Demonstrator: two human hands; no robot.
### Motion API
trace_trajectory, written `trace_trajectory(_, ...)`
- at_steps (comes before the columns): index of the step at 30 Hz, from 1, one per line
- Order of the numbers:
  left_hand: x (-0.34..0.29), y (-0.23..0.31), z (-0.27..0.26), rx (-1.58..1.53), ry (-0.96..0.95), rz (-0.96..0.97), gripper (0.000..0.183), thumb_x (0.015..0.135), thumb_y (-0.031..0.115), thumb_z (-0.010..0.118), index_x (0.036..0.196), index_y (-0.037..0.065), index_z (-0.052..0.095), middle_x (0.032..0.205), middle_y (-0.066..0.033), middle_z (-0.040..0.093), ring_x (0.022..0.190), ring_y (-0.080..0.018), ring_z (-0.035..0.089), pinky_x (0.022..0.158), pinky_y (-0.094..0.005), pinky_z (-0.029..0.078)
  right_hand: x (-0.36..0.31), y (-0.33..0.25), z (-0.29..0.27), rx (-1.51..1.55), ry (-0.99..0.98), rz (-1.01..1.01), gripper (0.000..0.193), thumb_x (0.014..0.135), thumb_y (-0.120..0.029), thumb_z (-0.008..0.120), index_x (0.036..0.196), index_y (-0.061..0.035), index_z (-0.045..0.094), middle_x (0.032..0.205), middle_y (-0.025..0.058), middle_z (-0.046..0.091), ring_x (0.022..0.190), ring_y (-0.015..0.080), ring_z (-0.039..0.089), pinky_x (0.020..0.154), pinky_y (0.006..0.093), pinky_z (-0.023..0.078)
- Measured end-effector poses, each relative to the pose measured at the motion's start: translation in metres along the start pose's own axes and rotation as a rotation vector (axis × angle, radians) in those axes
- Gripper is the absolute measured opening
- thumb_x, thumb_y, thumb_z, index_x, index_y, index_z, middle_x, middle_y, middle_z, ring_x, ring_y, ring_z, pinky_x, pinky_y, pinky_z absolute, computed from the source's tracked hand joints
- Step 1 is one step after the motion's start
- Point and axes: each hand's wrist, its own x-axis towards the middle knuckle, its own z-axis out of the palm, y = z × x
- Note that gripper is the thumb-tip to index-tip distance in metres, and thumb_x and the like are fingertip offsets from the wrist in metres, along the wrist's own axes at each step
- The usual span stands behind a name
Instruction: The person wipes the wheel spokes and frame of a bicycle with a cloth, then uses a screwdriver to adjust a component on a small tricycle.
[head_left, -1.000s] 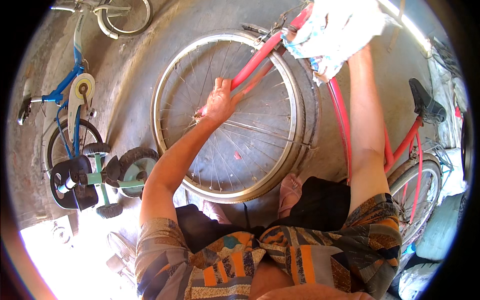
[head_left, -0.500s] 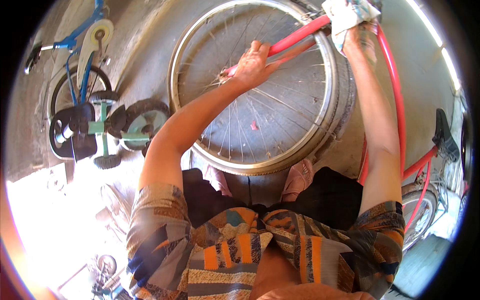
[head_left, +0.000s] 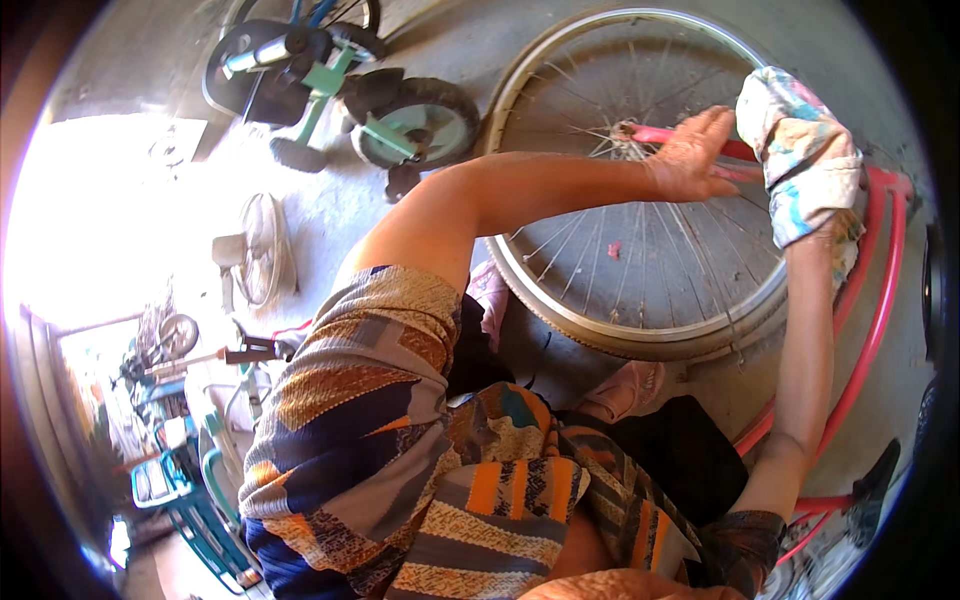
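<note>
One left hand (head_left: 695, 155): fingers apart by red fork (head_left: 652, 134)
Right hand (head_left: 816, 230): cloth-covered; grip, I cannot tell
Cloth (head_left: 802, 150): over fork; work apparently midway, remainder unclear

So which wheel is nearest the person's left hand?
The red bicycle's large spoked front wheel, directly behind the left hand in view; the green-centred wheel is smaller, farther left.

The right hand (head_left: 817, 230) holds cloth (head_left: 800, 150) over red fork (head_left: 652, 133).
</note>
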Motion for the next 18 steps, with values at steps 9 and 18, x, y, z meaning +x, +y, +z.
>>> trace_trajectory(9, 0.031, 0.037, -0.041, -0.936, 0.117, -0.194, 0.057, 0.060, -0.006, 0.074, 0.113, -0.003, 0.055, 0.108, -0.0112, 0.064, 0.101, -0.0191, 0.060, 0.089, -0.0333, 0.049, 0.020, 0.032, 0.028, 0.015, -0.085, 0.084, 0.029, 0.094, -0.020, 0.048, 0.120, -0.0070, 0.052, 0.117, 0.0037, 0.057, 0.105, 0.0143, 0.054, 0.089, 0.0285, 0.045)
trace_trajectory(18, 0.005, 0.050, -0.006, -1.374, -0.019, -0.617, 0.037, 0.084, 0.009, 0.070, 0.119, 0.001, 0.060, 0.110, -0.0084, 0.066, 0.101, -0.0167, 0.062, 0.093, -0.0330, 0.049, 0.008, 0.027, 0.009, -0.017, -0.075, 0.112, 0.029, 0.094, -0.019, 0.048, 0.120, -0.0069, 0.052, 0.117, 0.0036, 0.058, 0.104, 0.0141, 0.055, 0.088, 0.0284, 0.046)
